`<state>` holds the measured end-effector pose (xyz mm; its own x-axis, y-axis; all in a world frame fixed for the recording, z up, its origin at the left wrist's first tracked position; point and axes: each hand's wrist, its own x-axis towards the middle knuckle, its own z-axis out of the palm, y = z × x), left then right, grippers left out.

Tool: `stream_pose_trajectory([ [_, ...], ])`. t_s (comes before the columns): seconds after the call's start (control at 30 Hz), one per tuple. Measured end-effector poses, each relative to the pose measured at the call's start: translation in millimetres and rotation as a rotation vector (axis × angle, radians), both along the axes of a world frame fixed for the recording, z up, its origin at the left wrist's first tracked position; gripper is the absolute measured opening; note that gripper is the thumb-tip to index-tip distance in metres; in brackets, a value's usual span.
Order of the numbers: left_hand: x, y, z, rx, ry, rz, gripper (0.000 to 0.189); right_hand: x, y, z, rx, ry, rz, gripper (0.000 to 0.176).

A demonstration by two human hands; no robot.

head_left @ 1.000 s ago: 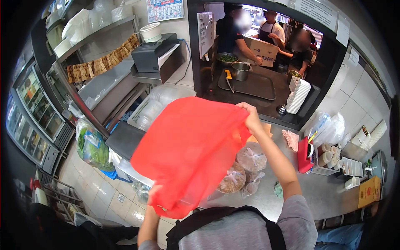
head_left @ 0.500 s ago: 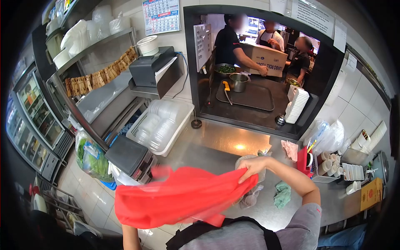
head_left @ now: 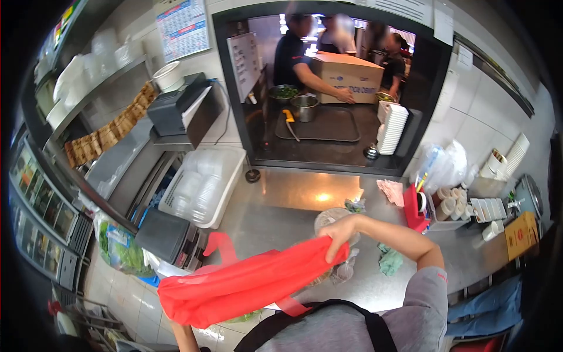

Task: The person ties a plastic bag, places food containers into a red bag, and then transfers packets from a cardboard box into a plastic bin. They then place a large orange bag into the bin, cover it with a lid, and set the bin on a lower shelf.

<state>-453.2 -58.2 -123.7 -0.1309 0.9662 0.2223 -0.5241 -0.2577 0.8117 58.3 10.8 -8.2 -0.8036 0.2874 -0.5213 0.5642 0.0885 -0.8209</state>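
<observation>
A red bag with loop straps [head_left: 252, 278] stretches at a slant across the front of my body, above the counter edge. My right hand [head_left: 339, 234] is closed on its upper right end, thumb on the near side. At the lower left end, my left forearm [head_left: 185, 337] rises to the bag; the red material covers the fingers of that hand. One strap sticks up from the bag's far side and another hangs at its near side. Just beyond my right hand stands a clear round container [head_left: 329, 218]. A small knotted clear bag [head_left: 345, 270] lies under my right wrist.
A white basket of clear lids [head_left: 231, 188] sits at the left of the steel counter [head_left: 267, 208]. A green cloth [head_left: 389, 260] and a pink cloth [head_left: 391, 191] lie to the right. Through the hatch, people stand around a cardboard box [head_left: 346, 82].
The bag has flattened out and its far strap now stands clear. My right hand has moved slightly left in view. The camera has turned right, and the box beyond the hatch has shifted.
</observation>
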Motion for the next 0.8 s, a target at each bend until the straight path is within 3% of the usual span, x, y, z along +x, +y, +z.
stream_pose_trajectory([
  [0.03,-10.9,0.5,-4.4,-0.055,0.138,-0.062,0.045,8.1,4.1,-9.4,0.024,0.011,-0.152,0.048],
  [0.07,-21.9,0.7,-8.9,-0.099,0.283,-0.128,0.054,14.6,2.2,-16.0,-0.176,0.294,-0.337,0.047],
  [0.13,-9.4,4.3,30.5,-0.112,0.185,-0.567,0.068,16.5,-2.9,-16.9,-0.569,0.870,-0.689,0.047],
  [0.17,-4.5,8.7,36.0,-0.071,0.387,-0.577,0.071,13.6,-4.4,-12.1,-0.540,0.838,-0.769,0.046],
  [0.23,23.2,7.9,49.9,-0.016,0.346,-0.332,0.057,-1.6,-7.2,4.7,-0.493,0.770,-0.925,0.044],
  [0.37,27.1,15.3,73.5,-0.184,0.170,0.066,0.022,-13.3,8.9,-1.1,-0.235,0.937,-0.790,0.030],
  [0.47,-43.6,49.5,10.0,0.079,0.339,0.012,0.012,-20.2,31.6,11.3,0.234,0.711,-0.676,0.019],
  [0.5,-14.3,44.9,40.6,0.197,0.894,0.284,0.014,-17.6,53.1,0.6,0.503,0.511,-0.545,0.017],
  [0.53,2.7,46.2,52.3,0.171,1.036,0.310,0.015,-18.3,67.6,-5.1,0.755,0.301,-0.406,0.017],
  [0.6,26.5,47.6,64.7,0.116,1.326,0.348,0.020,-35.0,74.4,4.1,0.850,0.020,-0.535,0.018],
  [0.67,48.2,55.7,68.0,0.092,1.383,0.216,0.038,-37.0,92.5,-8.2,0.882,0.068,-0.656,0.032],
  [0.73,83.9,58.6,72.9,0.083,1.144,0.047,0.053,-26.7,93.5,-1.2,0.797,0.185,-0.629,0.049],
  [0.77,94.6,59.4,71.9,0.080,1.020,-0.030,0.063,-15.1,93.0,4.6,0.727,0.363,-0.583,0.060],
  [0.8,99.2,63.9,62.3,0.002,0.865,-0.079,0.067,-3.7,80.3,12.8,0.638,0.447,-0.690,0.059],
])
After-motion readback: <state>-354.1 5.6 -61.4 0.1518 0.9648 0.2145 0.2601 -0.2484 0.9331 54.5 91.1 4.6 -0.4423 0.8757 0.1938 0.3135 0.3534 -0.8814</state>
